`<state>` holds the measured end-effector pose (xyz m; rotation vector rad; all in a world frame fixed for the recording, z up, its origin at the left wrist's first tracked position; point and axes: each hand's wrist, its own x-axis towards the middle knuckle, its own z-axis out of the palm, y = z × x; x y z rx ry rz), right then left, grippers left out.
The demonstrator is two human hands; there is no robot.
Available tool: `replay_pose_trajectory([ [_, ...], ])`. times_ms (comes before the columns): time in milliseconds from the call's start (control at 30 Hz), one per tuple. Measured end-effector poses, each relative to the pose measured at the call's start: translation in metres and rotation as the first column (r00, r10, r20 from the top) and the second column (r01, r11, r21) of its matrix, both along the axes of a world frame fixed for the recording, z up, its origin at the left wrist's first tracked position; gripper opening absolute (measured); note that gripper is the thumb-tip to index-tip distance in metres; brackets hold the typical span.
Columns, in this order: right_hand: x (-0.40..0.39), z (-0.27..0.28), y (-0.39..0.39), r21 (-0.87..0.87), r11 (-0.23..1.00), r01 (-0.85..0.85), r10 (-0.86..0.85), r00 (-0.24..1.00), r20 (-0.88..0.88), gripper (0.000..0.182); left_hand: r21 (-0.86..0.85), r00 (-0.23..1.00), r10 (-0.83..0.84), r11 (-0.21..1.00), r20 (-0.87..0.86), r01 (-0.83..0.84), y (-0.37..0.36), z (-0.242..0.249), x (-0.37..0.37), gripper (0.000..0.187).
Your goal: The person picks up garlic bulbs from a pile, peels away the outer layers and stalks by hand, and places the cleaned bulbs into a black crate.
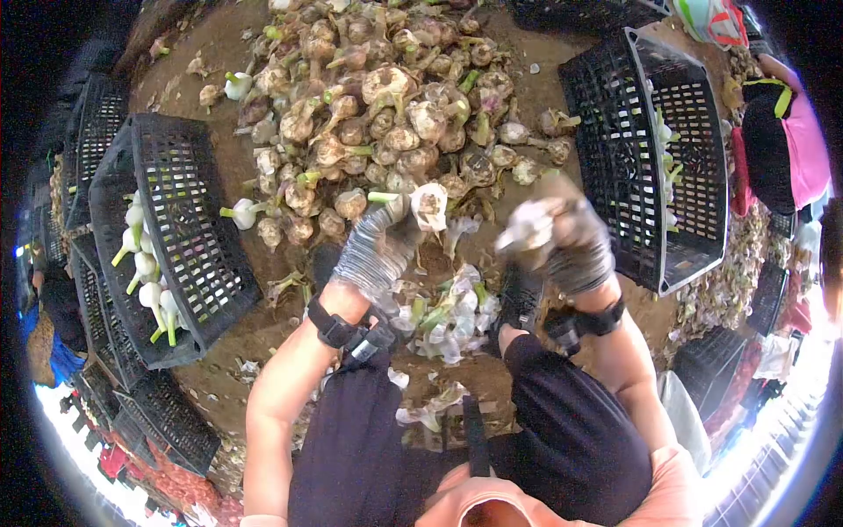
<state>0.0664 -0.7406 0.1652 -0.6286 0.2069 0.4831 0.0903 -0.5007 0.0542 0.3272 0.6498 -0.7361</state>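
Observation:
My left hand point(382, 244), in a grey striped glove, is closed around a garlic bulb point(428, 207) with a short green stem and a pale, root-side face. To its right, my right hand point(575, 241) wears a similar glove and is blurred by motion. At its fingers is a whitish smeared thing point(530, 225); I cannot tell what it is. Just beyond both hands rises a heap of soil-stained garlic bulbs point(351, 132). Loose garlic skins and green trimmings point(450, 316) lie on the ground between my feet.
On the left, a black plastic crate point(198, 237) holds several clean white bulbs point(145, 263). Another black crate point(606, 132) on the right has bulbs point(665, 145) inside. More stacked crates point(167, 422) stand at lower left. At far right is a person in pink point(803, 149).

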Motion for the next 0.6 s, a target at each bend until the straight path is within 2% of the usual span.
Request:
replay_pose_trajectory([
  [67,0.001,-0.016,-0.01,0.208,0.949,0.237,-0.26,0.962,0.09,0.011,0.043,1.0,-0.004,0.999,0.001,0.004,0.002,-0.001,0.0,0.023],
  [100,0.005,-0.027,-0.024,-0.407,0.904,0.132,-0.105,0.991,0.088,0.015,0.115,0.996,-0.034,0.993,0.082,0.025,0.001,0.002,0.0,0.021],
  [133,0.013,-0.023,-0.018,-0.787,0.612,-0.079,0.208,0.976,0.064,0.026,0.185,0.985,-0.067,0.982,0.16,0.037,-0.001,0.005,-0.001,0.02],
  [167,0.007,-0.034,-0.009,-0.941,0.316,0.121,0.277,0.937,0.213,0.034,0.276,0.977,-0.076,0.961,0.199,0.019,-0.007,0.019,0.0,0.016],
  [200,-0.005,-0.047,0.002,-0.939,-0.001,0.345,0.385,0.866,0.318,0.042,0.275,0.977,-0.077,0.961,0.2,0.019,-0.01,0.022,0.001,0.016],
  [233,-0.01,-0.05,0.012,-0.919,-0.052,0.391,0.392,0.854,0.341,0.051,0.383,0.958,-0.13,0.923,0.257,0.023,-0.012,0.024,0.0,0.015],
  [267,-0.015,-0.047,0.028,-0.937,0.033,0.348,0.31,0.887,0.341,0.053,0.486,0.934,-0.187,0.874,0.306,0.016,-0.015,0.029,0.0,0.015],
  [333,-0.013,-0.047,0.044,-0.815,0.032,0.579,0.443,0.722,0.531,0.047,0.512,0.929,-0.194,0.859,0.314,0.006,-0.023,0.035,-0.005,0.017],
  [400,-0.011,-0.059,0.044,-0.808,0.041,0.588,0.454,0.709,0.539,0.042,0.763,0.787,-0.427,0.641,0.445,-0.084,-0.022,0.035,-0.01,0.017],
  [467,-0.004,-0.075,0.029,-0.869,-0.084,0.488,0.358,0.829,0.43,0.032,0.789,0.761,-0.459,0.605,0.458,-0.11,-0.021,0.037,-0.011,0.017],
  [500,-0.004,-0.095,0.014,-0.898,-0.194,0.396,0.358,0.881,0.311,0.022,0.734,0.784,-0.415,0.675,0.462,-0.075,-0.019,0.036,-0.01,0.019],
  [533,-0.003,-0.102,0.003,-0.942,-0.3,0.148,0.432,0.902,0.004,0.025,0.671,0.807,-0.367,0.74,0.462,-0.047,-0.017,0.036,-0.009,0.021],
  [567,-0.004,-0.108,-0.007,-0.918,-0.396,-0.016,0.616,0.737,-0.279,0.029,0.551,0.871,-0.283,0.834,0.402,0.017,-0.017,0.041,-0.008,0.024],
  [600,-0.007,-0.114,-0.014,-0.841,-0.521,-0.145,0.713,0.468,-0.522,0.032,0.551,0.87,-0.286,0.834,0.402,0.02,-0.016,0.042,-0.007,0.024],
])
